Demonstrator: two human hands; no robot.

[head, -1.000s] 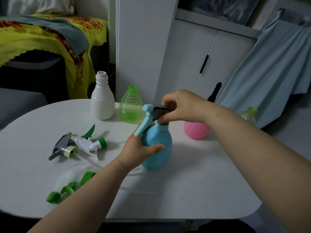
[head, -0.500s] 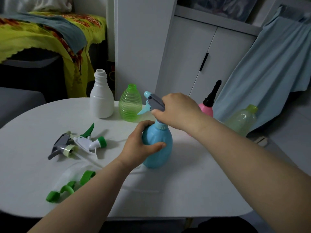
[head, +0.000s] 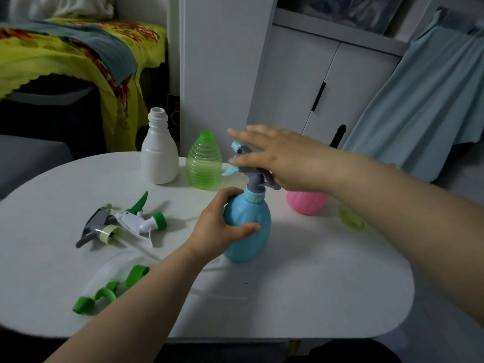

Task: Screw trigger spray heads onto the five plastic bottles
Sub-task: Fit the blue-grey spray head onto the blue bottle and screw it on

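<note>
A blue bottle (head: 251, 231) stands upright mid-table with a grey and blue trigger spray head (head: 252, 179) on its neck. My left hand (head: 220, 229) is wrapped around the bottle's left side. My right hand (head: 275, 155) lies over the spray head with its fingers stretched out and apart, not clasping it. Behind stand an uncapped white bottle (head: 159, 155) and an uncapped green ribbed bottle (head: 204, 166). A pink bottle (head: 306, 204) with a black spray head (head: 339, 134) shows past my right wrist. My right forearm mostly hides a pale green bottle (head: 351, 221).
Three loose spray heads lie on the left of the white table (head: 314, 297): a grey one with a pale collar (head: 97, 229), a white and green one (head: 138, 218), and a clear one with green parts (head: 110, 286). White cabinet doors (head: 301, 82) stand behind.
My right hand gripped and turned the spray head on the blue bottle, then opened its fingers. My left hand kept its hold on the bottle.
</note>
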